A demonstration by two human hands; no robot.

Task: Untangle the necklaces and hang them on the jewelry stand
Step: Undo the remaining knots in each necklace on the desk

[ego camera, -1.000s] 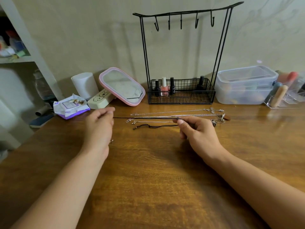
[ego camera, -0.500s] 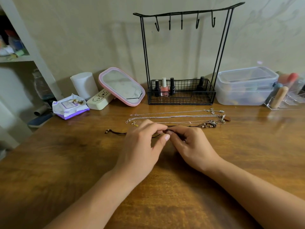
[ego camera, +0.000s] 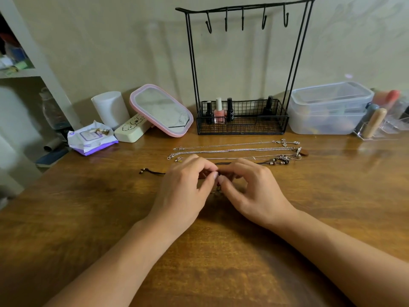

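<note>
Three silver chain necklaces (ego camera: 234,149) lie stretched side by side on the wooden table (ego camera: 88,218), pendants at their right ends. Just in front of them runs a black cord necklace (ego camera: 152,172), its left end free and its beaded end (ego camera: 280,161) to the right. My left hand (ego camera: 188,191) and my right hand (ego camera: 250,191) meet fingertip to fingertip over the cord's middle, both pinching it; the cord there is hidden by my fingers. The black wire jewelry stand (ego camera: 243,69) rises behind, all its hooks bare.
The stand's basket holds nail polish bottles (ego camera: 219,111). A pink-framed mirror (ego camera: 161,109), a white cup (ego camera: 110,108), a cream case (ego camera: 130,129) and a wipes pack (ego camera: 91,138) sit at left. Clear plastic containers (ego camera: 327,107) and an acrylic organiser (ego camera: 380,120) are at right. A shelf (ego camera: 33,69) stands far left.
My left hand came in from the cord's far left end to meet my right hand at the middle. The cord moved slightly nearer me, away from the silver chains.
</note>
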